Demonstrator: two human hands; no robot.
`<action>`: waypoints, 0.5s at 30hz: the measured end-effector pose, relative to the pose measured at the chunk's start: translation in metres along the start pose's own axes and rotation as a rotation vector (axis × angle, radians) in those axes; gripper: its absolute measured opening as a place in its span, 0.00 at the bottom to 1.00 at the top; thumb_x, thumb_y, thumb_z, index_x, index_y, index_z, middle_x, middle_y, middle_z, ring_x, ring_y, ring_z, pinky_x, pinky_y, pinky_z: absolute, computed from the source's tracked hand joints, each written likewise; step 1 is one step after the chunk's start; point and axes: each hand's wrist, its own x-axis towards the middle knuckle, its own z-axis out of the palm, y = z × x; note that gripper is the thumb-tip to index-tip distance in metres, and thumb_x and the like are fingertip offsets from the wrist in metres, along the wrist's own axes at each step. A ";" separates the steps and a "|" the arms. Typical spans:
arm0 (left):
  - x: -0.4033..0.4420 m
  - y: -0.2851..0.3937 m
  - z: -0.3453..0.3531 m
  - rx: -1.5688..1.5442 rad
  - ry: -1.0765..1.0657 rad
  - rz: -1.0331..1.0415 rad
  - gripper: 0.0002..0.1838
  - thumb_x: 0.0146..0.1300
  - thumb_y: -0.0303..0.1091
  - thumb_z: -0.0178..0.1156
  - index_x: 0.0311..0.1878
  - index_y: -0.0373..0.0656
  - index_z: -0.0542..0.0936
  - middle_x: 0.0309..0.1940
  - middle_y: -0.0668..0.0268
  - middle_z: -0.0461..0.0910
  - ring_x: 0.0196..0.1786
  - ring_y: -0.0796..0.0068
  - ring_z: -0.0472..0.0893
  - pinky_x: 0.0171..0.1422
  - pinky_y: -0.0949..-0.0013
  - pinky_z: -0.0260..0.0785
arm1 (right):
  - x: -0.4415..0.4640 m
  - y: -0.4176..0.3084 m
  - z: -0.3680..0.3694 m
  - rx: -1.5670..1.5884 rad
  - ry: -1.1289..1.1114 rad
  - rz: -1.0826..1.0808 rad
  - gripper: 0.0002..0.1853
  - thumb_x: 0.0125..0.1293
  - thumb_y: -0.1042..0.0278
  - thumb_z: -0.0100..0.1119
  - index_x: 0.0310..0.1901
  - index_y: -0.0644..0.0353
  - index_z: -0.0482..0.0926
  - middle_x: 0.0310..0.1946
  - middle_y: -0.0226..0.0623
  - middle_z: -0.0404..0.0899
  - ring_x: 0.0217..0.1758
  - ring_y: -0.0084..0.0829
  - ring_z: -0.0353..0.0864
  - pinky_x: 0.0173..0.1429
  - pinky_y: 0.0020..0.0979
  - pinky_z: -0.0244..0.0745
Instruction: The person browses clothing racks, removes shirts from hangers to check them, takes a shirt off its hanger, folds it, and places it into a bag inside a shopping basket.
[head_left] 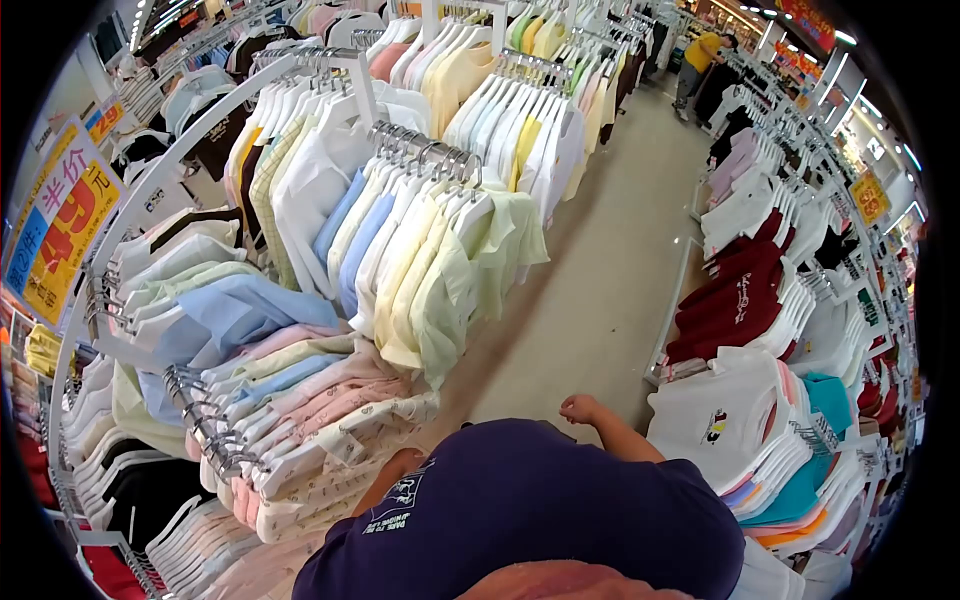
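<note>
My right hand is held out in front of my dark purple shirt, over the aisle floor. Its fingers look curled closed, and nothing shows in them. Part of my left arm is visible beside the printed shirts on the near left rack; my left hand is hidden. Pale green shirts hang beyond it. To the right of my right arm hangs a white T-shirt with a small print.
Curved white racks of clothes line the left side, with a yellow price sign. More racks with dark red tops run along the right. The pale floor runs between them. A person in yellow bends at the far end.
</note>
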 end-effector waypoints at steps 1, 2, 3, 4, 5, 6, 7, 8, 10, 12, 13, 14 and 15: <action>0.024 -0.019 0.009 0.022 -0.053 0.005 0.30 0.60 0.55 0.67 0.56 0.40 0.85 0.52 0.46 0.85 0.58 0.51 0.83 0.62 0.59 0.74 | -0.003 0.002 -0.004 0.002 0.010 0.013 0.15 0.64 0.56 0.66 0.42 0.62 0.86 0.29 0.35 0.87 0.30 0.27 0.87 0.37 0.31 0.81; 0.044 -0.034 0.016 0.045 -0.091 0.011 0.30 0.60 0.55 0.67 0.56 0.40 0.85 0.52 0.46 0.85 0.58 0.51 0.83 0.62 0.59 0.74 | -0.005 0.004 -0.007 0.008 0.019 0.023 0.15 0.64 0.56 0.66 0.41 0.62 0.86 0.29 0.35 0.87 0.30 0.27 0.87 0.37 0.31 0.82; 0.063 -0.045 0.021 0.060 -0.118 0.021 0.30 0.59 0.55 0.67 0.56 0.40 0.85 0.52 0.46 0.85 0.58 0.51 0.83 0.62 0.58 0.74 | -0.006 0.009 -0.009 -0.006 0.016 0.041 0.15 0.64 0.56 0.65 0.41 0.62 0.86 0.29 0.35 0.87 0.30 0.27 0.86 0.37 0.31 0.82; 0.078 -0.051 0.026 0.077 -0.142 0.027 0.30 0.59 0.55 0.67 0.56 0.40 0.85 0.52 0.46 0.85 0.58 0.51 0.83 0.62 0.58 0.74 | -0.008 0.014 -0.011 -0.017 0.011 0.059 0.15 0.64 0.56 0.65 0.41 0.62 0.85 0.29 0.35 0.87 0.30 0.27 0.86 0.37 0.31 0.81; 0.089 -0.052 0.029 0.093 -0.159 0.032 0.30 0.59 0.55 0.67 0.56 0.40 0.85 0.52 0.46 0.85 0.58 0.51 0.83 0.62 0.58 0.74 | -0.010 0.018 -0.014 -0.028 0.007 0.077 0.15 0.64 0.56 0.65 0.40 0.61 0.85 0.29 0.35 0.87 0.31 0.27 0.86 0.37 0.32 0.81; 0.100 -0.051 0.031 0.108 -0.173 0.039 0.30 0.59 0.55 0.67 0.56 0.40 0.85 0.52 0.47 0.85 0.58 0.50 0.83 0.62 0.58 0.74 | -0.014 0.022 -0.016 -0.016 -0.012 0.096 0.16 0.64 0.55 0.64 0.41 0.61 0.86 0.30 0.36 0.87 0.30 0.27 0.86 0.37 0.32 0.81; 0.109 -0.049 0.032 0.124 -0.188 0.043 0.30 0.59 0.55 0.67 0.56 0.41 0.85 0.52 0.47 0.85 0.58 0.50 0.83 0.62 0.58 0.74 | -0.015 0.026 -0.017 -0.004 -0.012 0.106 0.16 0.65 0.55 0.64 0.42 0.61 0.86 0.30 0.36 0.87 0.30 0.28 0.86 0.37 0.32 0.81; 0.118 -0.046 0.032 0.136 -0.196 0.046 0.30 0.59 0.55 0.67 0.56 0.41 0.85 0.52 0.47 0.85 0.58 0.50 0.83 0.62 0.58 0.74 | -0.017 0.032 -0.017 0.008 -0.012 0.117 0.17 0.65 0.55 0.64 0.43 0.61 0.86 0.30 0.36 0.87 0.31 0.28 0.86 0.37 0.32 0.82; 0.135 -0.041 0.033 0.163 -0.216 0.047 0.30 0.59 0.55 0.67 0.56 0.41 0.85 0.52 0.47 0.85 0.57 0.50 0.83 0.62 0.57 0.74 | -0.019 0.042 -0.018 0.051 -0.037 0.157 0.18 0.66 0.54 0.63 0.45 0.62 0.86 0.30 0.36 0.87 0.31 0.28 0.86 0.38 0.33 0.82; 0.149 -0.030 0.035 0.185 -0.225 0.049 0.30 0.58 0.55 0.67 0.56 0.41 0.85 0.52 0.47 0.85 0.57 0.50 0.83 0.62 0.57 0.74 | -0.013 0.059 -0.015 0.109 -0.032 0.167 0.18 0.66 0.54 0.63 0.45 0.62 0.86 0.30 0.36 0.87 0.31 0.29 0.86 0.38 0.33 0.82; 0.156 -0.025 0.034 0.196 -0.231 0.048 0.30 0.58 0.55 0.67 0.56 0.42 0.85 0.52 0.47 0.85 0.57 0.50 0.83 0.62 0.57 0.74 | -0.012 0.068 -0.015 0.138 -0.032 0.172 0.18 0.66 0.54 0.63 0.45 0.63 0.86 0.30 0.37 0.87 0.31 0.29 0.86 0.39 0.33 0.82; 0.162 -0.018 0.036 0.205 -0.229 0.051 0.30 0.58 0.55 0.67 0.56 0.42 0.85 0.52 0.48 0.85 0.57 0.49 0.83 0.61 0.57 0.74 | -0.012 0.078 -0.017 0.132 -0.047 0.169 0.18 0.66 0.54 0.63 0.46 0.63 0.86 0.30 0.37 0.87 0.31 0.29 0.86 0.39 0.33 0.82; 0.168 -0.010 0.036 0.217 -0.229 0.051 0.30 0.58 0.55 0.67 0.56 0.42 0.85 0.52 0.48 0.85 0.57 0.49 0.83 0.61 0.57 0.74 | -0.010 0.085 -0.022 0.127 -0.061 0.162 0.18 0.66 0.54 0.63 0.46 0.63 0.86 0.30 0.37 0.87 0.31 0.29 0.86 0.39 0.33 0.82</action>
